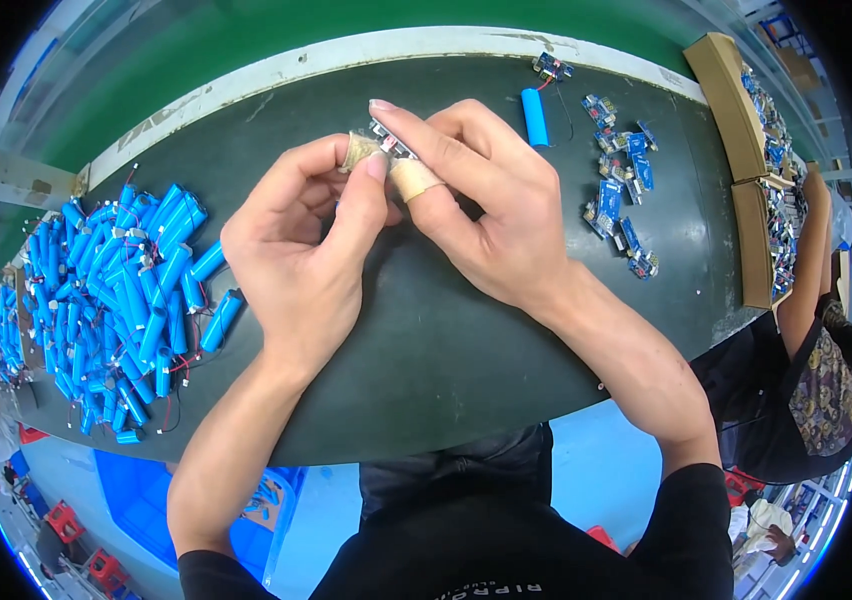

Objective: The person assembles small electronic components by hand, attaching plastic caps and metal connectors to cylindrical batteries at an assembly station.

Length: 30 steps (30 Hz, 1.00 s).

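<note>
Left hand (298,225), right hand (494,205) pinch small silver-white circuit board (392,143); one blue cylindrical battery (536,118) apparently wired; blue-cylinder heap (133,300) seemingly pending

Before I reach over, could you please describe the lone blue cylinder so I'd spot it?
On the dark table, look beyond the right hand, near the far edge. The blue cylinder lies there, left of the scattered circuit boards, alone, unlike the heaped cylinders.
</note>
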Each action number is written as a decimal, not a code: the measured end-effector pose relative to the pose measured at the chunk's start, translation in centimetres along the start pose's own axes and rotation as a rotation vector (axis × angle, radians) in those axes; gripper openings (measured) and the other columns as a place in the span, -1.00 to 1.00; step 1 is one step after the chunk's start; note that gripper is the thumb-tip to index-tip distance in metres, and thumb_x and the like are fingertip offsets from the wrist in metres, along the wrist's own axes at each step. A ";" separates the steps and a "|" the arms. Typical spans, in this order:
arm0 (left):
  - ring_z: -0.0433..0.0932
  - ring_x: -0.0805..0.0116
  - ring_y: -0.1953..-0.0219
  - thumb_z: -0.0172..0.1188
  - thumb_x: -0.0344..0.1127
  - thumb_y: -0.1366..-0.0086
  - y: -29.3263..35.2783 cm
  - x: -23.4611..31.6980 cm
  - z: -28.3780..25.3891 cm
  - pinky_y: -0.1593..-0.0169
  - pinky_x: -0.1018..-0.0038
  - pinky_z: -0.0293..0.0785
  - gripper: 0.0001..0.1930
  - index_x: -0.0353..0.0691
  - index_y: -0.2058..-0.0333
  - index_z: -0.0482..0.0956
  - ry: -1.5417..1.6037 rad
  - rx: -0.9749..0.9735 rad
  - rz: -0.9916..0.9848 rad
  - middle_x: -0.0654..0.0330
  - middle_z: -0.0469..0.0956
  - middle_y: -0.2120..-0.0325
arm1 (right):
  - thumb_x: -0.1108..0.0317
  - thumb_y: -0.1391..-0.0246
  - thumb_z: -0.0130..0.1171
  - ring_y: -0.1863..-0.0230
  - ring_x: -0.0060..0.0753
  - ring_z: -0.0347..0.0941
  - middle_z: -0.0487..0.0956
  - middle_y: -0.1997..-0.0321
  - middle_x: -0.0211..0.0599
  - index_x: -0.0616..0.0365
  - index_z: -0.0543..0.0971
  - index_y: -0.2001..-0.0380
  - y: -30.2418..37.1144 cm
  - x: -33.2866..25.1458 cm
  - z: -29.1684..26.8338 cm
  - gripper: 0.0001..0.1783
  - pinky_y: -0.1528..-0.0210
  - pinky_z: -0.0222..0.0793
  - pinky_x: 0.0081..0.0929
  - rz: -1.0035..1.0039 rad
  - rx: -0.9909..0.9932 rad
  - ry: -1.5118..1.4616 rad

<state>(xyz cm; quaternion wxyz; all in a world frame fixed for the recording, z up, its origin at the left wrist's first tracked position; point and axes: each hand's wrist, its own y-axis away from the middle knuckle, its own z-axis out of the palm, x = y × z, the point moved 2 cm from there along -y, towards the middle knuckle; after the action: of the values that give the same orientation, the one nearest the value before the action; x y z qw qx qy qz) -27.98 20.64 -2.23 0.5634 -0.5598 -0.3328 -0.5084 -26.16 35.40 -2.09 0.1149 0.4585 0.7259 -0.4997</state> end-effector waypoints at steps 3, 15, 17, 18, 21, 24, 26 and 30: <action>0.59 0.49 0.36 0.19 -0.60 -0.25 0.1 0.0 0.1 0.29 0.60 0.56 -0.83 -0.52 0.19 0.53 -0.019 0.010 -0.012 0.13 0.61 0.35 | 0.55 -0.02 0.19 0.41 -0.51 0.50 0.55 0.33 -0.25 0.17 0.62 0.03 0.0 0.3 0.3 -0.62 0.45 0.42 -0.62 -0.056 0.066 0.035; 0.57 0.54 0.38 0.19 -0.58 -0.25 0.7 0.0 0.6 0.31 0.65 0.53 -0.86 -0.49 0.21 0.54 -0.076 0.083 0.004 0.17 0.60 0.38 | 0.56 0.09 0.22 0.40 -0.37 0.52 0.58 0.30 -0.20 0.25 0.62 0.08 0.2 0.0 0.6 -0.60 0.43 0.44 -0.54 -0.143 0.115 0.136; 0.57 0.54 0.39 0.19 -0.58 -0.26 0.8 -0.2 0.5 0.32 0.65 0.53 -0.87 -0.49 0.22 0.54 -0.065 0.086 0.007 0.18 0.60 0.39 | 0.56 0.10 0.22 0.40 -0.36 0.52 0.58 0.30 -0.20 0.25 0.62 0.08 0.2 0.0 0.7 -0.59 0.43 0.44 -0.53 -0.153 0.107 0.142; 0.57 0.54 0.40 0.19 -0.58 -0.26 0.8 -0.2 0.4 0.33 0.65 0.52 -0.87 -0.49 0.22 0.54 -0.050 0.082 0.005 0.18 0.60 0.39 | 0.56 0.11 0.22 0.41 -0.35 0.51 0.58 0.31 -0.20 0.25 0.62 0.08 0.2 0.0 0.8 -0.59 0.43 0.43 -0.52 -0.164 0.100 0.149; 0.56 0.55 0.40 0.19 -0.58 -0.26 0.8 -0.1 0.2 0.34 0.66 0.52 -0.86 -0.49 0.21 0.54 -0.040 0.071 0.006 0.18 0.60 0.39 | 0.55 0.13 0.22 0.41 -0.34 0.51 0.57 0.32 -0.20 0.24 0.62 0.08 0.2 0.2 0.9 -0.58 0.43 0.42 -0.51 -0.192 0.106 0.148; 0.56 0.55 0.41 0.19 -0.57 -0.26 0.8 -0.2 0.1 0.34 0.67 0.51 -0.85 -0.49 0.20 0.54 -0.048 0.063 -0.009 0.17 0.60 0.39 | 0.55 0.14 0.22 0.41 -0.34 0.51 0.58 0.33 -0.22 0.24 0.62 0.08 0.2 0.2 0.7 -0.56 0.42 0.42 -0.51 -0.205 0.089 0.151; 0.56 0.56 0.41 0.20 -0.57 -0.26 0.9 -0.2 0.1 0.34 0.67 0.51 -0.84 -0.49 0.19 0.54 -0.057 0.063 -0.025 0.17 0.60 0.39 | 0.56 0.15 0.22 0.41 -0.34 0.50 0.58 0.33 -0.22 0.24 0.62 0.07 0.2 0.2 0.5 -0.55 0.42 0.43 -0.50 -0.215 0.078 0.155; 0.57 0.55 0.41 0.20 -0.57 -0.25 0.9 -0.1 0.1 0.34 0.67 0.51 -0.84 -0.50 0.19 0.54 -0.066 0.066 -0.028 0.17 0.61 0.38 | 0.55 0.17 0.22 0.41 -0.33 0.50 0.57 0.33 -0.22 0.25 0.61 0.07 0.2 0.0 0.4 -0.54 0.41 0.43 -0.48 -0.224 0.052 0.165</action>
<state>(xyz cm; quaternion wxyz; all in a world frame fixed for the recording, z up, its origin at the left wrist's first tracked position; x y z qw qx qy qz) -27.11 20.59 -2.56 0.5633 -0.5526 -0.3756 -0.4861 -26.17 35.08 -2.42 -0.0134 0.4170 0.7662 -0.4888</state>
